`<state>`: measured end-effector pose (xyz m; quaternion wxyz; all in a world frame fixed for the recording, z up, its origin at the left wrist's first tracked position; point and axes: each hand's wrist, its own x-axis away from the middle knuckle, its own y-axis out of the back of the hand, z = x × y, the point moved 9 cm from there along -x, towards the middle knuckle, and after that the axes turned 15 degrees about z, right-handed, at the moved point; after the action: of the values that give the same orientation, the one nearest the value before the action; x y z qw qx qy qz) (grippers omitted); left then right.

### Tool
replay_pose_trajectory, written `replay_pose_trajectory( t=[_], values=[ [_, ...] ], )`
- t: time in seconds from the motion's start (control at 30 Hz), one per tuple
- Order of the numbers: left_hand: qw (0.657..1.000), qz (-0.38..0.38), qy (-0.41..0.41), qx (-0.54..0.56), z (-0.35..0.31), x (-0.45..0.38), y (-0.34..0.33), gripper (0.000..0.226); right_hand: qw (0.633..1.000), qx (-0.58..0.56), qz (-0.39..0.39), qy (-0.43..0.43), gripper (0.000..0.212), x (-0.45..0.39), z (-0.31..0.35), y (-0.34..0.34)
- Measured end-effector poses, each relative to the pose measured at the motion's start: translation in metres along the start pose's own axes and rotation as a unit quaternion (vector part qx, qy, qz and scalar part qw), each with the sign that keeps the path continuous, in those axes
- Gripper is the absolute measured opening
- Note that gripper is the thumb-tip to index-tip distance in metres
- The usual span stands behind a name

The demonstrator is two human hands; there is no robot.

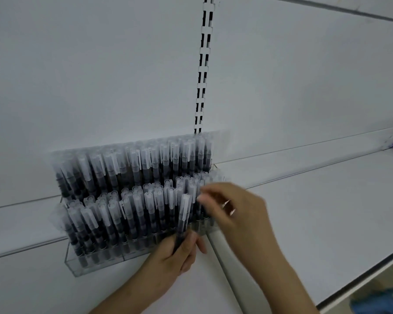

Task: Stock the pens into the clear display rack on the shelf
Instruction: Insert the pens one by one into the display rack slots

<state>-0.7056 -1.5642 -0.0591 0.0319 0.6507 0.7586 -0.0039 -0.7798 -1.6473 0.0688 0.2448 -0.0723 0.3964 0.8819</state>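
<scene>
- We see the left hand (pixel 179 252) curled around the dark lower barrel of one pen (pixel 182 219), held upright just before the rack's front row.
- The right hand (pixel 232 207) is blurred; its fingertips (pixel 202 196) reach the frosted caps at the right end of the front row, and we cannot tell whether they pinch anything.
- The clear display rack (pixel 104 260) is a stepped, glassy box on the white shelf (pixel 304 196), filled with slim dark pens (pixel 127 173) under translucent clipped caps.
- A slotted metal upright (pixel 203 64) runs up the smooth white back panel.
</scene>
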Motion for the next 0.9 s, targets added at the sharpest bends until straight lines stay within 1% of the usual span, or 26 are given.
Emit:
replay_pose_trajectory(
  t=[0.07,0.1,0.17,0.27,0.33,0.4,0.47,0.5,0.53,0.6,0.73,0.8,0.9],
  values=[
    [1.000,0.002,0.002,-0.003,-0.003,-0.001,-0.002,0.044,0.995,-0.067,0.075,-0.013,0.004,0.002,-0.009,-0.031],
    [1.000,0.004,0.004,-0.006,-0.004,-0.001,-0.003,0.045,0.991,-0.091,0.093,-0.018,0.005,0.002,-0.012,-0.037],
    [1.000,0.005,0.003,-0.009,-0.005,-0.001,-0.002,0.045,0.987,-0.127,0.097,-0.025,0.009,0.001,-0.015,-0.036],
    [1.000,0.000,0.003,-0.003,-0.001,0.000,0.001,0.042,0.984,-0.163,0.072,-0.014,0.014,-0.004,-0.014,-0.014],
    [1.000,0.002,0.003,-0.011,0.002,0.001,0.003,0.047,0.983,-0.184,0.022,0.008,0.017,-0.009,-0.013,0.012],
    [1.000,0.002,-0.005,-0.017,0.003,0.001,0.003,0.049,0.973,-0.213,-0.087,0.031,0.009,-0.011,-0.015,0.051],
    [1.000,-0.002,-0.008,-0.026,0.002,0.001,0.004,0.049,0.956,-0.220,-0.193,0.035,0.002,-0.010,-0.020,0.089],
    [0.999,-0.004,-0.008,-0.030,0.002,0.001,0.005,0.047,0.953,-0.205,-0.219,0.032,0.004,-0.012,-0.021,0.101],
    [0.999,-0.006,-0.008,-0.032,0.001,0.001,0.005,0.045,0.957,-0.182,-0.225,0.026,0.005,-0.016,-0.022,0.107],
    [0.999,-0.006,-0.010,-0.030,0.000,0.001,0.004,0.045,0.972,-0.133,-0.196,0.005,0.004,-0.031,-0.029,0.104],
    [1.000,-0.007,-0.009,-0.023,0.001,0.000,0.005,0.047,0.995,-0.053,-0.087,-0.019,0.004,-0.062,-0.043,0.076],
    [1.000,-0.005,-0.007,-0.021,0.002,-0.001,0.005,0.044,0.999,-0.011,-0.039,-0.016,0.005,-0.073,-0.045,0.063],
    [1.000,-0.002,-0.006,-0.012,0.002,-0.001,0.003,0.042,0.996,0.079,0.030,-0.028,0.012,-0.083,-0.047,0.044]
  ],
)
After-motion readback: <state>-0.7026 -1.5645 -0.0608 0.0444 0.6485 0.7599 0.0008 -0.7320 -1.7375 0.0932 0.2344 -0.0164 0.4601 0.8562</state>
